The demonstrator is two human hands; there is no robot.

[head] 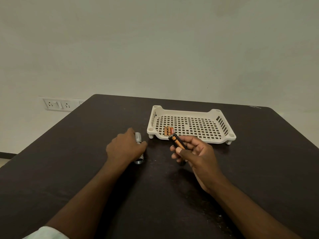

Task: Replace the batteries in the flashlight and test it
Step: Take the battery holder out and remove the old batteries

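The silver flashlight (138, 147) lies on the dark table (86, 144), just left of the white perforated tray (190, 125). The left hand (125, 148) rests palm-down over its middle, fingers curled around the barrel so that only the two ends show: the ribbed end beyond the knuckles, toward the tray's near-left corner, and the open round end poking out near the wrist. The thumb tip points toward the tray.

In front of the tray's near rim, the right hand (193, 154) is raised off the table and closed on a black battery holder (177, 144) with an orange-and-black cell showing in it. Thumb and fingers pinch the lower half of the holder; its upper end sticks out of the fingers, tilted up and left toward the tray's near edge, close to it from this view. Whether more cells sit in the holder cannot be told.

The tray stands on short legs, its slatted walls and grid floor mostly bare. Three small batteries (168, 131) lie inside it, side by side and touching, in the near-left corner, their long axes running from the near rim toward the far rim. They are copper and orange in colour.
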